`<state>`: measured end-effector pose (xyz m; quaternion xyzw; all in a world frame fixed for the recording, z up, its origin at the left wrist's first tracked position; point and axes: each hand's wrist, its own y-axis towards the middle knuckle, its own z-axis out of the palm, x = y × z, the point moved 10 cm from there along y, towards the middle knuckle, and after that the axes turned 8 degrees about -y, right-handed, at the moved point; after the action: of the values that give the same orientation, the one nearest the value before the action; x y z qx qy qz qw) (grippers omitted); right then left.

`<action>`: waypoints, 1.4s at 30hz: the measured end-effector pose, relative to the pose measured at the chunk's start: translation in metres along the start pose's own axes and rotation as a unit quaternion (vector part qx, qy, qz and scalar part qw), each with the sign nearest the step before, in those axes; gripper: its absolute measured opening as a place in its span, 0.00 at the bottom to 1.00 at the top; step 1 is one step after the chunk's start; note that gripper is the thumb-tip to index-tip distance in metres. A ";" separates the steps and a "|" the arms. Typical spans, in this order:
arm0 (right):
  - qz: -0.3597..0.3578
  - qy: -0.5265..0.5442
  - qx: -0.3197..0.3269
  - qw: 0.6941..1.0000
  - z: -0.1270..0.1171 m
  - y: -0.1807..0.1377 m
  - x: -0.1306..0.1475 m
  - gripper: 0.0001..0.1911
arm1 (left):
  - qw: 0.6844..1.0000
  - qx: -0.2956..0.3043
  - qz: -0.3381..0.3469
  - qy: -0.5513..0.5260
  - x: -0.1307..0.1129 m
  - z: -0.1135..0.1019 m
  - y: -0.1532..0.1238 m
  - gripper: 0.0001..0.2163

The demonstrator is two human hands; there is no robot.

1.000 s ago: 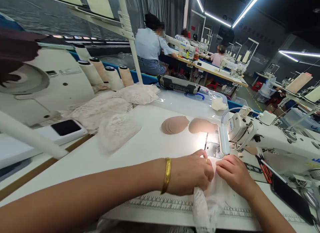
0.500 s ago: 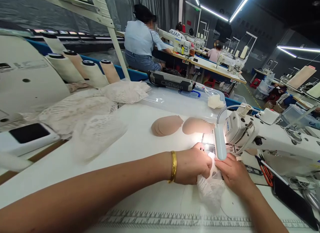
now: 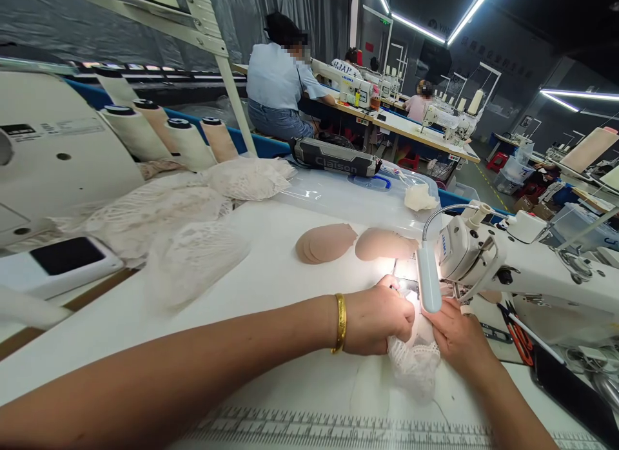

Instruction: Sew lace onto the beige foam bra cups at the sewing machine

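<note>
A bunched white lace piece (image 3: 414,365) lies on the white work table (image 3: 271,276), its far end at the needle of the white industrial sewing machine (image 3: 512,269). The left hand (image 3: 378,318) is clenched on its left edge, fingers curled into the lace. The right hand (image 3: 457,339) rests on its right side, but its fingertips are hidden behind the glaring gooseneck lamp head (image 3: 428,286), so I cannot tell whether it grasps. The needle and presser foot are lost in that glare. Beyond sit two beige foam cup stacks (image 3: 324,242), just beside each other. Farther back, a cloudy clear plastic lidded box (image 3: 348,195) bears a cream fabric scrap (image 3: 420,197); its contents are hard to make out. A pile of cream lace (image 3: 184,208) lies well apart to the left, partly cut off behind a white machine housing (image 3: 58,160)
</note>
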<state>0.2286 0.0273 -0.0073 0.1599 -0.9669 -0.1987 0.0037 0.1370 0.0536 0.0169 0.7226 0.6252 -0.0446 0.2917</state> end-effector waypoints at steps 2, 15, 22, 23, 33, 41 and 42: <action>-0.001 0.003 0.001 1.000 0.000 0.000 0.001 0.19 | 1.000 0.006 -0.006 0.006 0.001 0.002 0.000 0.12; -0.013 -0.021 -0.001 1.000 0.003 -0.007 -0.002 0.15 | 0.999 0.002 -0.031 -0.013 0.014 -0.003 0.000 0.07; -0.033 0.018 0.002 0.999 -0.004 -0.005 0.004 0.15 | 0.998 0.014 -0.046 0.036 0.027 -0.006 0.005 0.07; -0.035 0.021 0.004 0.999 -0.004 -0.005 0.005 0.15 | 0.998 0.010 -0.045 0.039 0.027 -0.008 0.005 0.08; -0.066 0.062 0.005 0.996 -0.013 -0.006 0.020 0.13 | 0.990 -0.001 0.005 0.143 0.017 0.000 0.002 0.11; -0.068 0.099 -0.011 0.993 -0.017 -0.005 0.021 0.12 | 0.970 -0.041 0.060 0.230 0.011 0.001 -0.001 0.11; -0.066 0.095 -0.014 0.993 -0.017 -0.005 0.020 0.12 | 0.970 -0.042 0.061 0.233 0.012 0.002 -0.001 0.11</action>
<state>0.2128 0.0101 0.0051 0.2410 -0.9467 -0.1961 0.0848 0.1394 0.0633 0.0100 0.7367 0.6323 0.1692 0.1697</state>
